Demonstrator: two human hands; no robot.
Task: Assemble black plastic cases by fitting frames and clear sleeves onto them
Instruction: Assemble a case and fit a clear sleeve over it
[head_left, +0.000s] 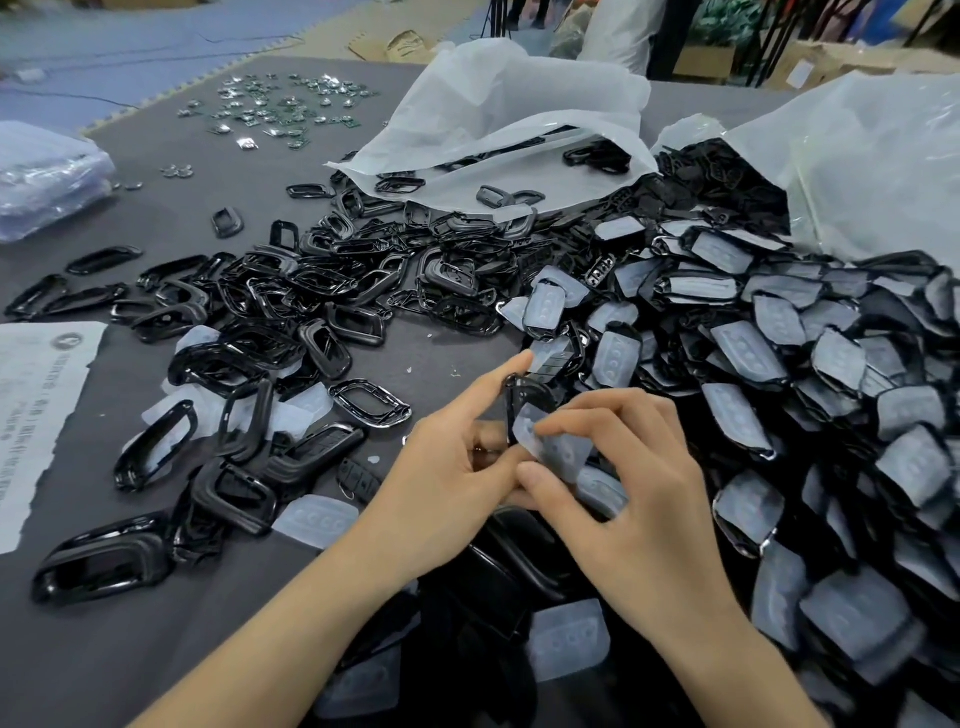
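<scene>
My left hand (441, 467) holds a black plastic case (524, 397) upright above the table, index finger stretched along its top edge. My right hand (623, 483) pinches a clear sleeve (563, 449) with thumb and fingertips against the lower side of that case. A loose pile of glossy black frames (291, 312) spreads over the left and middle of the grey table (130, 649). To the right lies a large heap of cases fitted with clear sleeves (810, 395). Loose clear sleeves (314, 519) lie near my left wrist.
Two white plastic bags (498, 119) lie open at the back, black parts spilling from them. Small circuit boards (280, 109) are scattered at the far left. A printed paper sheet (36, 410) and a clear wrapped bundle (41, 182) sit at the left edge.
</scene>
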